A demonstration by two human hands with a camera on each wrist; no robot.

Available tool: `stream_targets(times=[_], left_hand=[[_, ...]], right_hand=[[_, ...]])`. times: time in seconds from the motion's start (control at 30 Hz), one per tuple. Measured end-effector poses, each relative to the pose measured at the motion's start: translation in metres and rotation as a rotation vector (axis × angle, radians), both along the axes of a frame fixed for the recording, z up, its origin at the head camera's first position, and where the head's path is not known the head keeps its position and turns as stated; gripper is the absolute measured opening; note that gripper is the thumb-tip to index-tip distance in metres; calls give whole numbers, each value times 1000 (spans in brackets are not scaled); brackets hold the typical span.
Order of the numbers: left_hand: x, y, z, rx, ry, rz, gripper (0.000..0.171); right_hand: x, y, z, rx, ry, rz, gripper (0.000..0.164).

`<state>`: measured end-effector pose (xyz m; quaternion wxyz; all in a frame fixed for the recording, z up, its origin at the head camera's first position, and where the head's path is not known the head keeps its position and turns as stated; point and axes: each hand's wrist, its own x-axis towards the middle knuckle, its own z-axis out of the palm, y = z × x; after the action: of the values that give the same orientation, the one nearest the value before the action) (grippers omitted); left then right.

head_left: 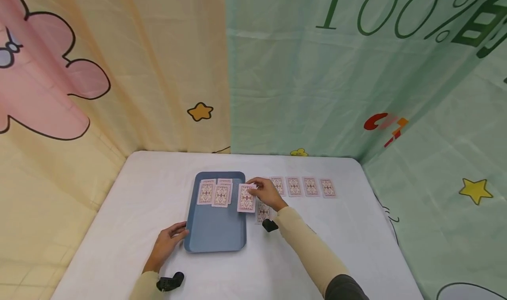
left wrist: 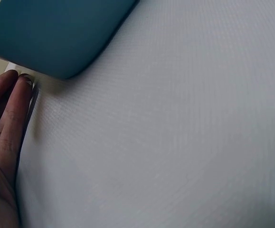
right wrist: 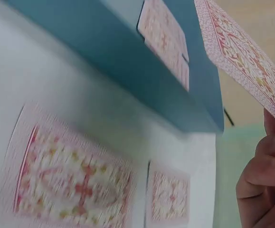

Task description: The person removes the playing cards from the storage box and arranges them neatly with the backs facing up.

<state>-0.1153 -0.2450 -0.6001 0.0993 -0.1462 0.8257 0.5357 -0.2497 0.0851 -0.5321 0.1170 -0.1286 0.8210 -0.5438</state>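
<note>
My right hand (head_left: 266,191) pinches a playing card (head_left: 246,198) by its edge, raised over the right rim of a blue tray (head_left: 215,234). The card's red patterned back shows; in the right wrist view the card (right wrist: 244,54) tilts between thumb and fingers. Several cards (head_left: 205,192) lie face down in the tray's far part, some overlapping. At the tray's left side, my left hand (head_left: 166,242) touches the edge with its fingertips. The left wrist view shows those fingers (left wrist: 13,118) nearly straight beside the tray (left wrist: 56,33).
A row of face-down cards (head_left: 310,187) lies on the white table (head_left: 336,238) right of the tray. One nearer card (head_left: 263,212) sits beside the tray, under my right wrist. Printed curtains (head_left: 277,93) hang behind the table and along its sides.
</note>
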Motion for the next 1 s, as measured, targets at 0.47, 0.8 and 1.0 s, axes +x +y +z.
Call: stream_targets(times=[0.47, 0.8, 1.0], left_hand=[[0, 1, -3, 4, 9, 4, 49], [-1, 0, -1, 0, 29, -9, 50], [0, -1, 0, -15, 20, -31, 52]], right_hand=[[6, 74, -32, -22, -104, -117, 25], [9, 106, -54, -36, -78, -153, 24], [6, 116, -57, -28, -99, -174, 24]])
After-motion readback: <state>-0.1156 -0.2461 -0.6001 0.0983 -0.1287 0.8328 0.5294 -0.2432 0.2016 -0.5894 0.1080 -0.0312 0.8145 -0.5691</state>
